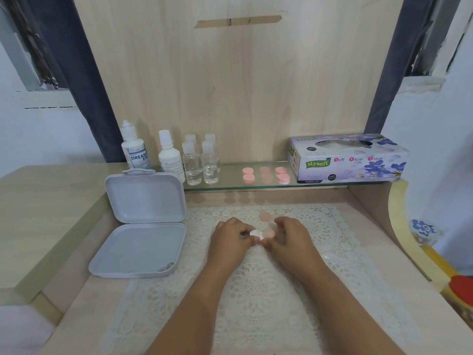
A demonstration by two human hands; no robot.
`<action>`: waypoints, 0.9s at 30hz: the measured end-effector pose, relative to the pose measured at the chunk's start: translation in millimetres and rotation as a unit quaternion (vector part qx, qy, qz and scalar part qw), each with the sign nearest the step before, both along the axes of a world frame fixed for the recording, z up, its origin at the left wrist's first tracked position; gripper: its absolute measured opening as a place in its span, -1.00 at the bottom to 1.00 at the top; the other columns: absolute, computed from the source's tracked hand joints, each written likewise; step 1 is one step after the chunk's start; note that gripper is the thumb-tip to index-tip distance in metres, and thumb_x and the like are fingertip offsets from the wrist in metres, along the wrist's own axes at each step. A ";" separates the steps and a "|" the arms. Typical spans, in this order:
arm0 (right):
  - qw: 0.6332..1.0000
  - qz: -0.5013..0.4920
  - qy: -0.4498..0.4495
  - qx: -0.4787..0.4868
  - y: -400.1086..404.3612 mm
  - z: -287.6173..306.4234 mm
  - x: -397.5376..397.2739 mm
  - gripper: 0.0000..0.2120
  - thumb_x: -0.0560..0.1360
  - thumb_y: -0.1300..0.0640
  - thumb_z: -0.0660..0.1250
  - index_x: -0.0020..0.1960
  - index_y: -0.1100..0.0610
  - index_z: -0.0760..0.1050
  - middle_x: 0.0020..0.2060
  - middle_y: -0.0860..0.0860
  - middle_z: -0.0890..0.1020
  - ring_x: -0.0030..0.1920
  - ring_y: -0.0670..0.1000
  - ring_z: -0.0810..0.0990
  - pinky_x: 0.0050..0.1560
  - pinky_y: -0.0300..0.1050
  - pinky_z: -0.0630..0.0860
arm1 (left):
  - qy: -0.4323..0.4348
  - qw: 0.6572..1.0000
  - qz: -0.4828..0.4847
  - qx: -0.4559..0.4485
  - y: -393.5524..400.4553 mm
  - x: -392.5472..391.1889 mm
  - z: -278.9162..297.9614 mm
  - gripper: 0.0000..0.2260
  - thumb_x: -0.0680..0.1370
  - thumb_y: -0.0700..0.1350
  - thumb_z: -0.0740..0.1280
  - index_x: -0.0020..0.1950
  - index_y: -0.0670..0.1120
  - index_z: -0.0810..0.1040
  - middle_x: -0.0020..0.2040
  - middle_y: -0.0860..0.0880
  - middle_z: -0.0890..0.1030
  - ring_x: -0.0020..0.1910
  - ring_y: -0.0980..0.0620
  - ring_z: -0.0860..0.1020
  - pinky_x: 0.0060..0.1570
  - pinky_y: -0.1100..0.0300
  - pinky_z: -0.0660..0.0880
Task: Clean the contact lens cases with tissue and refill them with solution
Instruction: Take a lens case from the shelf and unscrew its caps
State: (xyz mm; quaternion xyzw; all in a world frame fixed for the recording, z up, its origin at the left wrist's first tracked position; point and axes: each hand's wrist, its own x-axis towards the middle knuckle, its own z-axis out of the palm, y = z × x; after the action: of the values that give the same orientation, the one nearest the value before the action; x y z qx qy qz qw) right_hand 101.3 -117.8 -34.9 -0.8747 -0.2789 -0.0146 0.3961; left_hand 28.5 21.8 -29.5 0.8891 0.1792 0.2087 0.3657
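Observation:
On the lace mat (256,283), my left hand (230,242) and my right hand (294,239) meet over a small contact lens case (262,233). The left fingers pinch its white side, and the right fingers pinch its pink side. A loose pink cap (265,216) lies on the mat just beyond the hands. Several more pink lens cases (266,174) sit on the glass shelf (230,187). At the shelf's left end stand a solution bottle (134,147) labelled "Dream Eye" and a second white bottle (169,155). The purple tissue box (348,158) sits at the shelf's right end.
An open grey hinged box (143,226) sits left of the mat, its lid leaning up. Several small clear bottles (201,162) stand on the glass shelf. A wooden back panel rises behind the shelf. The raised desk side (399,226) curves along the right.

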 end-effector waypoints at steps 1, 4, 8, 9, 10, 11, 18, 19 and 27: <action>1.000 -0.013 0.002 0.001 0.9 0.4 -0.2 -0.56 0.44 -0.03 0.44 0.24 0.12 0.46 0.07 -0.05 0.45 0.17 -0.02 0.43 0.20 -0.11 0.41 | 0.001 1.000 0.001 0.002 -0.2 -0.3 0.5 -0.86 0.46 -0.03 0.46 0.00 0.04 0.67 -0.11 0.19 0.50 0.04 0.12 0.38 0.06 0.23 0.35; 0.999 -0.007 -0.025 -0.020 2.9 -0.3 0.6 -0.72 0.48 0.01 0.42 0.13 0.10 0.56 -0.02 -0.10 0.42 0.12 -0.01 0.43 0.14 -0.16 0.39 | 0.000 1.000 0.002 0.003 -0.6 -0.5 0.3 -0.85 0.46 -0.03 0.45 0.02 0.05 0.67 -0.09 0.18 0.50 0.04 0.12 0.38 0.04 0.26 0.33; 0.999 0.026 -0.023 -0.024 -0.1 -0.6 1.2 -0.69 0.53 0.08 0.34 0.27 0.05 0.54 0.08 -0.09 0.46 0.23 0.01 0.39 0.20 -0.16 0.34 | 0.002 1.000 0.004 0.006 -0.9 -0.7 0.0 -0.84 0.46 -0.04 0.45 0.03 0.04 0.67 -0.07 0.17 0.51 0.04 0.10 0.37 0.02 0.27 0.32; 0.999 0.024 -0.017 -0.028 -0.3 -0.2 1.0 -0.64 0.52 0.05 0.35 0.30 0.07 0.50 0.14 -0.07 0.47 0.25 0.01 0.38 0.24 -0.13 0.34 | 0.002 1.000 0.004 0.006 -0.9 -0.8 0.1 -0.85 0.46 -0.04 0.45 0.03 0.04 0.67 -0.07 0.17 0.51 0.05 0.10 0.37 0.03 0.27 0.32; 1.000 0.014 -0.008 -0.027 -0.2 0.3 0.5 -0.59 0.50 0.00 0.37 0.31 0.09 0.47 0.16 -0.05 0.46 0.25 0.00 0.38 0.26 -0.10 0.34 | 0.003 1.000 0.005 0.007 -0.9 -1.0 0.2 -0.85 0.47 -0.04 0.45 0.03 0.04 0.67 -0.07 0.17 0.51 0.05 0.10 0.37 0.04 0.26 0.32; 1.000 0.000 0.005 -0.020 0.4 1.0 0.1 -0.56 0.47 -0.04 0.40 0.28 0.10 0.45 0.14 -0.05 0.46 0.22 -0.01 0.39 0.25 -0.09 0.36 | 0.003 1.000 0.005 0.009 -1.0 -1.2 0.2 -0.85 0.47 -0.03 0.44 0.03 0.04 0.67 -0.07 0.17 0.51 0.05 0.10 0.37 0.04 0.26 0.33; 1.000 0.015 -0.009 -0.021 -0.2 2.0 -0.4 -0.78 0.54 0.10 0.32 0.18 0.02 0.54 0.13 -0.07 0.48 0.21 -0.01 0.36 0.18 -0.17 0.30 | 0.001 1.000 0.005 0.003 -1.6 -1.2 0.8 -0.85 0.46 -0.04 0.45 0.02 0.05 0.67 -0.06 0.15 0.53 0.05 0.09 0.38 0.10 0.19 0.37; 1.000 0.020 -0.006 -0.020 -1.1 2.1 -0.2 -0.74 0.55 0.12 0.31 0.23 0.02 0.53 0.17 -0.07 0.48 0.24 -0.01 0.35 0.21 -0.16 0.29 | 0.001 1.000 0.005 0.002 -1.8 -1.2 0.9 -0.86 0.46 -0.04 0.45 0.01 0.06 0.67 -0.06 0.14 0.53 0.05 0.09 0.38 0.10 0.18 0.38; 1.000 -0.003 0.001 -0.021 1.5 1.9 -0.4 -0.76 0.49 -0.02 0.39 0.10 0.03 0.52 0.04 -0.09 0.51 0.14 -0.02 0.41 0.16 -0.11 0.39 | 0.001 1.000 0.004 0.003 -1.2 -1.3 0.1 -0.85 0.46 -0.02 0.45 0.02 0.06 0.67 -0.06 0.16 0.53 0.05 0.11 0.38 0.10 0.19 0.38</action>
State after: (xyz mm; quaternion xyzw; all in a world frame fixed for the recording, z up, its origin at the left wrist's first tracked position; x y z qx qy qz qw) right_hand 100.9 -116.3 -33.0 -0.8834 -0.2764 -0.0093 0.3782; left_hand 27.3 20.5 -29.5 0.8896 0.1828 0.2101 0.3621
